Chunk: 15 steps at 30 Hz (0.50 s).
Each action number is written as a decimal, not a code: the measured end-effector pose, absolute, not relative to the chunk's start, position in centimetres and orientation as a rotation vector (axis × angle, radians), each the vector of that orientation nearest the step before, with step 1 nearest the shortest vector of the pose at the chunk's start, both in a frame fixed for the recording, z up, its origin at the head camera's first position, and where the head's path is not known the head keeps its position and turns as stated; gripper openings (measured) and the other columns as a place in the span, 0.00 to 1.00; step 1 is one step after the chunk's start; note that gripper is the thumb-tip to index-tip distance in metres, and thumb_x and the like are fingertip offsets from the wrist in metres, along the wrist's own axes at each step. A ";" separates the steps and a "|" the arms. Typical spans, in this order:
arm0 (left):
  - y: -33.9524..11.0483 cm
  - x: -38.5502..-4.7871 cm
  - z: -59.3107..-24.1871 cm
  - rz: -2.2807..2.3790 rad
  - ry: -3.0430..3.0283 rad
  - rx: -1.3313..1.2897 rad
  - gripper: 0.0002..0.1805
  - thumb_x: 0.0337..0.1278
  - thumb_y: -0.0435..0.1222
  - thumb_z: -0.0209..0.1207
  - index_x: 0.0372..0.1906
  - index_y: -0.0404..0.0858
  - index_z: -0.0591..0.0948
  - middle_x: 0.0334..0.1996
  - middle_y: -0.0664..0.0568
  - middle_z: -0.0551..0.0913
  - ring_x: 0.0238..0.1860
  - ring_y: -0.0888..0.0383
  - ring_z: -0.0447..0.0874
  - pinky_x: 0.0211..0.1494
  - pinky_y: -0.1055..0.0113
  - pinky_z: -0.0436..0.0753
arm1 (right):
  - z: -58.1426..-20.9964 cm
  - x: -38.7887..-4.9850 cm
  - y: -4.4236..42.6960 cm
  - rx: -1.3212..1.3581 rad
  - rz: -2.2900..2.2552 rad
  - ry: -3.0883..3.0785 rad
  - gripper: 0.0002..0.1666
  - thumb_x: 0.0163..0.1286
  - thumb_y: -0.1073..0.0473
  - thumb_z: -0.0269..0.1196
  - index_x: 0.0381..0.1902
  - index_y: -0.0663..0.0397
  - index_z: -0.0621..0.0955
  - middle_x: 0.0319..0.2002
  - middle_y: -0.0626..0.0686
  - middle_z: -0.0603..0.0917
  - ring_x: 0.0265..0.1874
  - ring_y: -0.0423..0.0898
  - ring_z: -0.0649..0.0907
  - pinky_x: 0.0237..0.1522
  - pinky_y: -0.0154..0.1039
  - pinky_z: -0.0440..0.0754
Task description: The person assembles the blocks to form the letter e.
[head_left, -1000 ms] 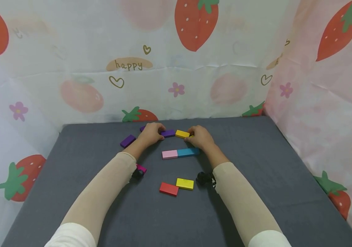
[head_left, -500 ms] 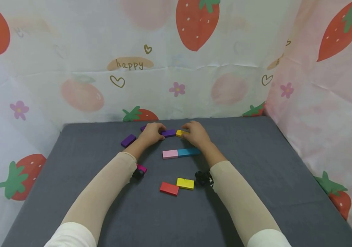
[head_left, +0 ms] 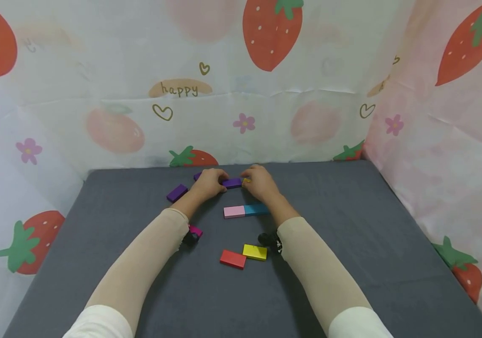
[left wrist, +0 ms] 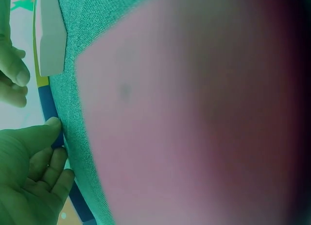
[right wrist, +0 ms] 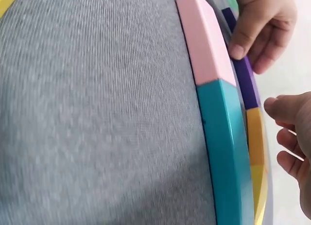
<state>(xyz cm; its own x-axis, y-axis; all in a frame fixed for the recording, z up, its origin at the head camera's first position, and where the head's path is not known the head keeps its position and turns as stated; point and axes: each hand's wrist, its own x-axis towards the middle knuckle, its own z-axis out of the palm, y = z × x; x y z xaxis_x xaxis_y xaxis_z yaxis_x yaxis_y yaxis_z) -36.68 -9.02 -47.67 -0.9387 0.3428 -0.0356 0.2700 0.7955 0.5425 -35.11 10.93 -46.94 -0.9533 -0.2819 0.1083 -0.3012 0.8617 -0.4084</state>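
At the far side of the table, my left hand (head_left: 210,183) pinches a purple block (head_left: 232,183) between thumb and fingers. The left wrist view shows that thumb (left wrist: 52,122) on the block's near side. My right hand (head_left: 261,182) hovers by the row's orange block (right wrist: 255,132), with loosely bent fingers and nothing between them. A gap shows between it and the blocks in the right wrist view. Purple, orange and yellow (right wrist: 259,191) blocks stand end to end in a slightly curved row. In the head view, the right hand covers most of the orange and yellow ones.
Nearer lie a pink block (head_left: 234,212) and a teal block (head_left: 255,210), end to end. A red block (head_left: 233,259) touches a yellow block (head_left: 255,252) in front. More purple blocks (head_left: 177,193) are at left, and a magenta block (head_left: 195,230) is partly behind the left wrist.
My right hand has moved left along the row, from the orange block's right end to near where it meets the purple one. The left hand keeps its place on the purple block.
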 end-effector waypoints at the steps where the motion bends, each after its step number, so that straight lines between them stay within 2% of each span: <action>1: -9.0 -36.7 -47.7 0.829 2.854 0.490 0.21 0.63 0.34 0.68 0.61 0.37 0.82 0.55 0.44 0.86 0.58 0.48 0.82 0.64 0.53 0.79 | -47.0 -35.2 10.8 0.477 0.655 -2.988 0.17 0.73 0.57 0.67 0.58 0.50 0.86 0.59 0.55 0.81 0.63 0.55 0.77 0.66 0.50 0.75; 9: -8.9 -36.6 -47.9 0.819 2.867 0.497 0.20 0.63 0.33 0.68 0.59 0.37 0.83 0.53 0.44 0.87 0.57 0.49 0.83 0.63 0.54 0.80 | -47.3 -35.4 9.8 0.470 0.523 -3.018 0.18 0.71 0.55 0.68 0.58 0.48 0.86 0.62 0.54 0.81 0.64 0.56 0.77 0.67 0.54 0.73; 15: -8.9 -36.4 -47.6 0.815 2.878 0.484 0.20 0.63 0.33 0.68 0.60 0.37 0.83 0.54 0.44 0.86 0.58 0.48 0.83 0.64 0.54 0.79 | -47.4 -35.6 9.8 0.442 0.620 -3.046 0.22 0.71 0.56 0.68 0.62 0.49 0.84 0.63 0.55 0.81 0.66 0.57 0.76 0.70 0.54 0.71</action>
<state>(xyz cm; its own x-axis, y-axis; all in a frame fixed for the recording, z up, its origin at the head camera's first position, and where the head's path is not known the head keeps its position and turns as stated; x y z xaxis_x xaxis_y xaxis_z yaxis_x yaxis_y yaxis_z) -36.36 -8.92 -47.57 -0.9428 0.3326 -0.0203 0.2726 0.8049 0.5270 -35.60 9.81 -47.45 -0.9603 -0.2730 0.0575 -0.2738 0.8823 -0.3829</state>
